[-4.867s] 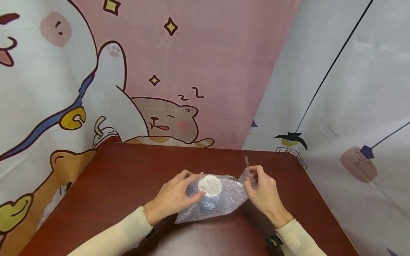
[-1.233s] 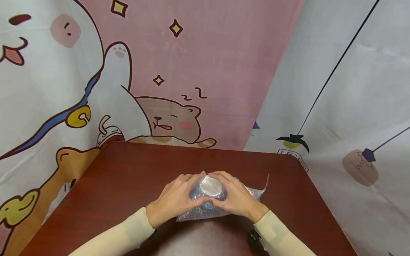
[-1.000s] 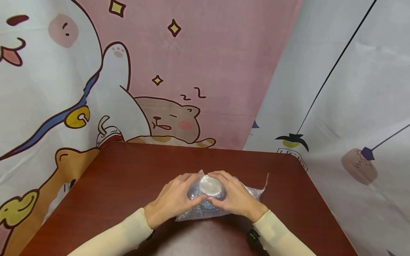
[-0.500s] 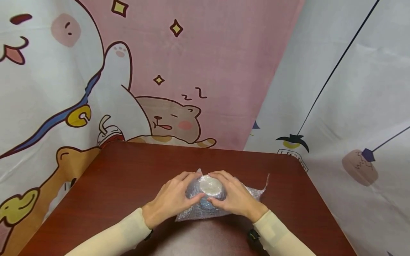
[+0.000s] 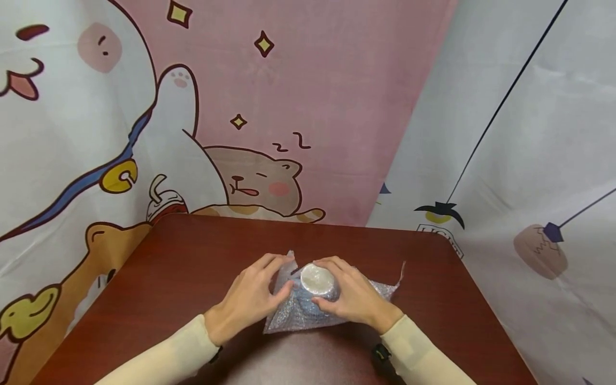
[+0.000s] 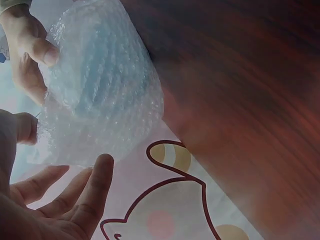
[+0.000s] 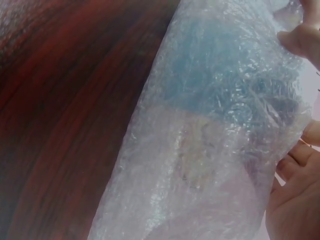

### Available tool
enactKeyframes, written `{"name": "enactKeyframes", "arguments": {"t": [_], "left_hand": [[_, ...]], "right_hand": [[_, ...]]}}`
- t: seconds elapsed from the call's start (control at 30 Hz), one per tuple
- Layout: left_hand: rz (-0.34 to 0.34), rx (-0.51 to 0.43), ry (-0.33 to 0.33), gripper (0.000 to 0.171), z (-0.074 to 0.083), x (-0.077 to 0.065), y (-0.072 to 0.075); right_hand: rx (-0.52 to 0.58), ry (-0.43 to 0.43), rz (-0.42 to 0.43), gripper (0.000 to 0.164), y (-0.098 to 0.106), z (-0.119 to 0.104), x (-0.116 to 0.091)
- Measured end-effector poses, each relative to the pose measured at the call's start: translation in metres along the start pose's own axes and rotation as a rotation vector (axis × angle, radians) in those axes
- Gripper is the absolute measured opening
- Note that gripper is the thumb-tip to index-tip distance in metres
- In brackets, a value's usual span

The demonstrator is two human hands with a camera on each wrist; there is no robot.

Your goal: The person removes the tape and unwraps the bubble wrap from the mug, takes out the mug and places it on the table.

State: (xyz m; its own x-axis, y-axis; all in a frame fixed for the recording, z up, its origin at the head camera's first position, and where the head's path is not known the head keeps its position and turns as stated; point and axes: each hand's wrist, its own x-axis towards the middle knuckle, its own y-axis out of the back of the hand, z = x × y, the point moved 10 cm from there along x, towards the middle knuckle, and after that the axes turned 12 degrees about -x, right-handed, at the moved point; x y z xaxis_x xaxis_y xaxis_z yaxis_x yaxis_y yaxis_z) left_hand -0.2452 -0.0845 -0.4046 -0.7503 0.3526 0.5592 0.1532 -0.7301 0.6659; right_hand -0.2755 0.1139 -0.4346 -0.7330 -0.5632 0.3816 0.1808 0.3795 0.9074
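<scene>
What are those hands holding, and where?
The right hand holds a bubble-wrapped object by its right side, near the white round end. The left hand is at the wrap's left edge; whether it grips cannot be told.

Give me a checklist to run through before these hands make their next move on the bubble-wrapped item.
1. Right hand gripping the wrapped item: ok.
2. Left hand gripping the bubble wrap firmly: not ok, fingers look loose.
3. Thin strip on the right tucked in: not ok, sticks out.
4. Item's pale round end fully covered: cannot tell.
5. Wrap within the table's edges: ok.
</scene>
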Motion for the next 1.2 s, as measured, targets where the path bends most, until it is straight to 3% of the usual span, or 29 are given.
{"name": "enactKeyframes", "arguments": {"t": [0.3, 0.53, 1.2], "left_hand": [[0.054, 0.013, 0.009, 0.052, -0.010, -0.005, 0.017], [0.092, 0.038, 0.014, 0.044, -0.022, -0.011, 0.029], [0.056, 0.109, 0.106, 0.037, -0.056, -0.026, 0.038]], "right_hand": [[-0.007, -0.021, -0.012, 0.083, 0.000, 0.001, 0.000], [-0.004, -0.036, -0.031, 0.083, -0.001, 0.002, 0.001], [0.002, -0.037, -0.032, 0.082, -0.002, 0.003, 0.002]]}}
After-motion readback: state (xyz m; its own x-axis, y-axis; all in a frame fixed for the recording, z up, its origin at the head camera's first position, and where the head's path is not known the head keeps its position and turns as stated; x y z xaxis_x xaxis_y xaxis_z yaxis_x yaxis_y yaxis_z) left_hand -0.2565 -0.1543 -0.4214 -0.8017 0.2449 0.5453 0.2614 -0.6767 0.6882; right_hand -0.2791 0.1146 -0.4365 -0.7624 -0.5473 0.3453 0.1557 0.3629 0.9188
